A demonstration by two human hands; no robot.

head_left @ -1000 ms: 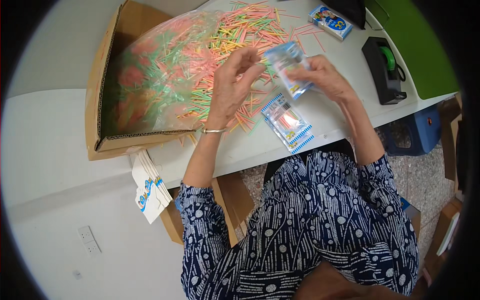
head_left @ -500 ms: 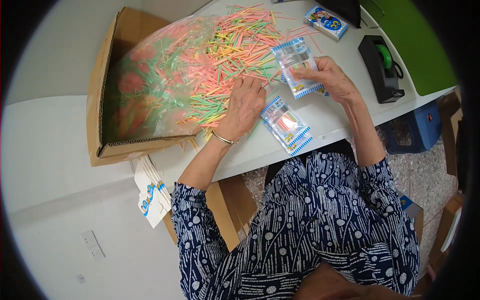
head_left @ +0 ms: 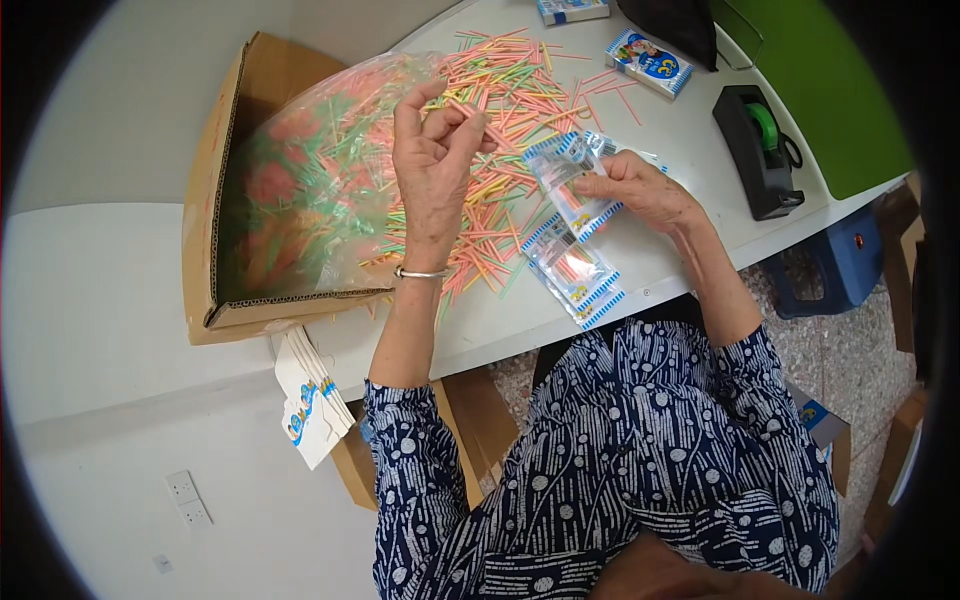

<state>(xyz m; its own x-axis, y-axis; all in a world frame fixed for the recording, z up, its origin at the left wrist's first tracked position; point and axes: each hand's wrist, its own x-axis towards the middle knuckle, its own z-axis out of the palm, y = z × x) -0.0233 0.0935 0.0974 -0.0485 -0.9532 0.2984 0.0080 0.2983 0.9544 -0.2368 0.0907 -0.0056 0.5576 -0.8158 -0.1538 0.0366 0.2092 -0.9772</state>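
Note:
Raised over the heap of thin pink, yellow and green sticks (head_left: pixel 520 75), my left hand (head_left: pixel 432 165) is closed, with thumb and fingers pinching a few pink sticks (head_left: pixel 462 107). To its right, my right hand (head_left: pixel 650 192) grips a clear packet (head_left: pixel 565 190) with blue-striped ends, thumb on its front. Inside the packet some coloured sticks show through. Just below, near the table's front edge, lie overlapping filled packets (head_left: pixel 577 272) of the same kind. The held packet partly covers their upper end.
An open cardboard box (head_left: pixel 295 312) lies at the left, with a clear plastic bag (head_left: pixel 350 170) of sticks spilling from it. Farther right are a small printed box (head_left: pixel 648 62) and a black tape dispenser (head_left: pixel 745 150). Folded white cartons (head_left: pixel 310 405) hang by the table edge. A blue stool (head_left: pixel 830 265) stands below.
My left hand has lifted from the heap, up and to the left, with pink sticks in its fingers. The right hand has lowered slightly, bringing the packet down and left, closer to the other packets.

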